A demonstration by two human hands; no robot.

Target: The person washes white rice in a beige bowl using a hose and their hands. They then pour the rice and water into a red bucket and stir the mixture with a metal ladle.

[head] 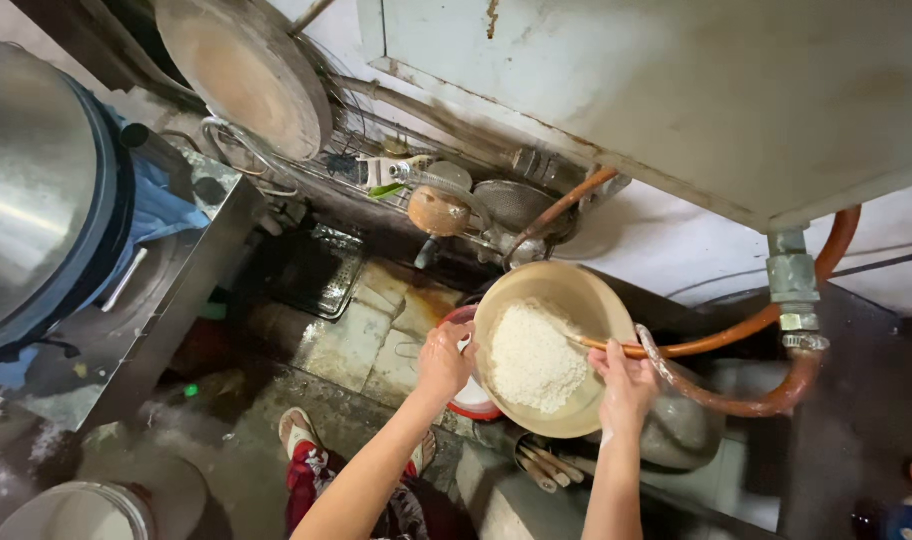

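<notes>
Down below, both bare hands are gripping a wide, round beige plastic bowl [561,290] by its rim, tilted toward the camera, with a mound of white rice [534,357] lying in its lower half. The left hand [444,362] is clasping the near-left rim, fingers curled over the edge. The right hand [626,385] is holding the right rim and is also pinching the end of an orange rubber hose [721,335], whose tip is reaching into the bowl just above the rice. That hose is running rightward to a grey metal pipe fitting [793,285] under a white cabinet. A red-rimmed round basin [468,398] is sitting just beneath the bowl's left side. A red sandalled foot [298,435] is standing on the wet concrete floor [351,345].
</notes>
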